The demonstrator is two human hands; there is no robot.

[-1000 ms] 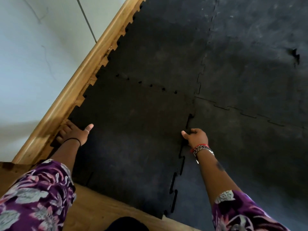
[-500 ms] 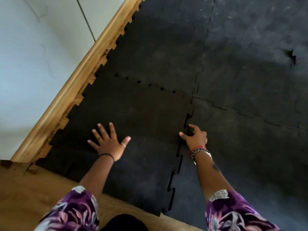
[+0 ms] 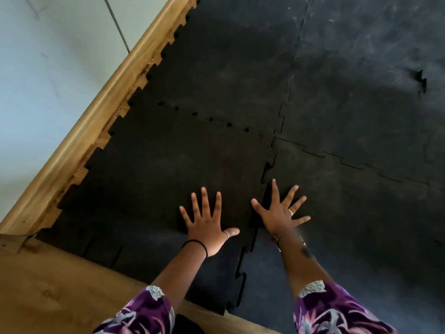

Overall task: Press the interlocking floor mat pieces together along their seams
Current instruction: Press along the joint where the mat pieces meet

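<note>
Black interlocking floor mat pieces cover the floor. The near left mat piece [image 3: 156,179] meets the near right mat piece [image 3: 349,225] along a toothed seam [image 3: 245,256] that still shows dark gaps. My left hand [image 3: 207,227] lies flat with fingers spread on the left piece, just left of the seam. Flat and spread too, my right hand [image 3: 280,213] rests on the right piece with its thumb and index finger at the seam. Two far pieces [image 3: 228,68] join beyond; small holes show along the far seam [image 3: 202,116].
A wooden baseboard [image 3: 96,112] runs diagonally along the left edge of the mats, under a pale wall [image 3: 48,68]. Bare wooden floor [image 3: 48,285] lies at the near left. A gap in another seam [image 3: 421,80] shows at the far right.
My left hand moved right, from the baseboard edge across the left piece to beside the seam. My right hand, earlier curled at the seam gap, has opened flat on the right piece.
</note>
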